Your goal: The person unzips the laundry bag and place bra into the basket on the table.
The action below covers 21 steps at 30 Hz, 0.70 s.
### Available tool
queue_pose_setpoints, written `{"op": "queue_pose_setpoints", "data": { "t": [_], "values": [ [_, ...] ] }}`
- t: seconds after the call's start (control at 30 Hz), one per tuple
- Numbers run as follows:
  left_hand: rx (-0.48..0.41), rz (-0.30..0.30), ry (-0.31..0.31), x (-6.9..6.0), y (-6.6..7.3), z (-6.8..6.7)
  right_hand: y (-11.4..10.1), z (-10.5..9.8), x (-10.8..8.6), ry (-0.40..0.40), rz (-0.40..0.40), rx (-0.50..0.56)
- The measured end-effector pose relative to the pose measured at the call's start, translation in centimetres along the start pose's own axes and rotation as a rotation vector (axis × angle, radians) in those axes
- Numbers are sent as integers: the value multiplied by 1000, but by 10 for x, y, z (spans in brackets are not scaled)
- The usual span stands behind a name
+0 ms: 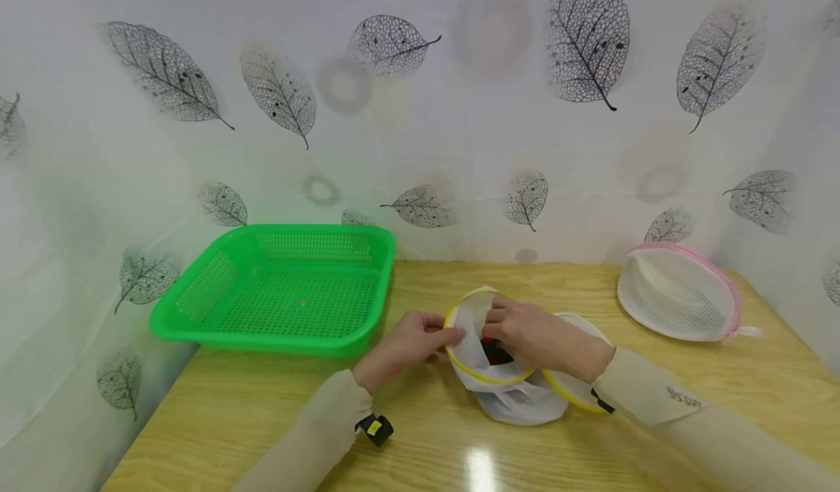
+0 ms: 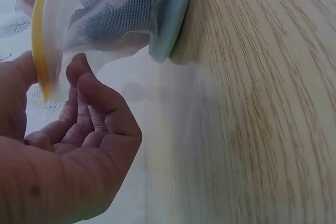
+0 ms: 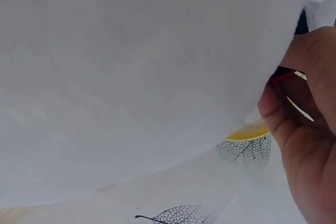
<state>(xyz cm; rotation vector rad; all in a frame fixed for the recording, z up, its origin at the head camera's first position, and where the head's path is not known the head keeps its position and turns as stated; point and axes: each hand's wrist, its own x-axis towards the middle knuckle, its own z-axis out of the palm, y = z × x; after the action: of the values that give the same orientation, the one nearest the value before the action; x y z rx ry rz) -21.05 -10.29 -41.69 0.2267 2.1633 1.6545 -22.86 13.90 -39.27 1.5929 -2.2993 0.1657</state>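
Observation:
A white mesh bag (image 1: 521,404) with a yellow-edged round opening stands on the table. My left hand (image 1: 410,342) pinches its rim at the left; the left wrist view shows the thumb and fingertips of that hand (image 2: 79,145) at the yellow edge (image 2: 39,40). Something dark (image 2: 123,19) shows through the mesh. Reaching into the opening, my right hand (image 1: 534,332) grips a dark and red item (image 1: 496,352). In the right wrist view, the fingers of this hand (image 3: 310,103) curl round it, partly hidden by the white flap (image 3: 131,77).
At the left stands a green perforated basket (image 1: 272,342). A white mesh pouch with pink trim (image 1: 679,299) lies at the back right. The bag's round yellow-edged flap (image 1: 584,324) is under my right wrist. Leaf-printed sheeting (image 1: 472,149) hangs behind the wooden table (image 1: 407,448).

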Motion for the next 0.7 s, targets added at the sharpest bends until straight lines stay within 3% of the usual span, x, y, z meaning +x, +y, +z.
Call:
{"op": "queue_pose_setpoints", "data": {
  "t": [0.3, 0.5, 0.7],
  "values": [
    [12, 5, 13, 0, -1, 1, 3, -3, -8, 131, -62, -40],
    [142, -12, 51, -4, -6, -3, 9, -6, -18, 225, 2, 44],
    [214, -10, 71, -3, -10, -4, 20, -8, -27, 312, 77, 88]
  ]
}}
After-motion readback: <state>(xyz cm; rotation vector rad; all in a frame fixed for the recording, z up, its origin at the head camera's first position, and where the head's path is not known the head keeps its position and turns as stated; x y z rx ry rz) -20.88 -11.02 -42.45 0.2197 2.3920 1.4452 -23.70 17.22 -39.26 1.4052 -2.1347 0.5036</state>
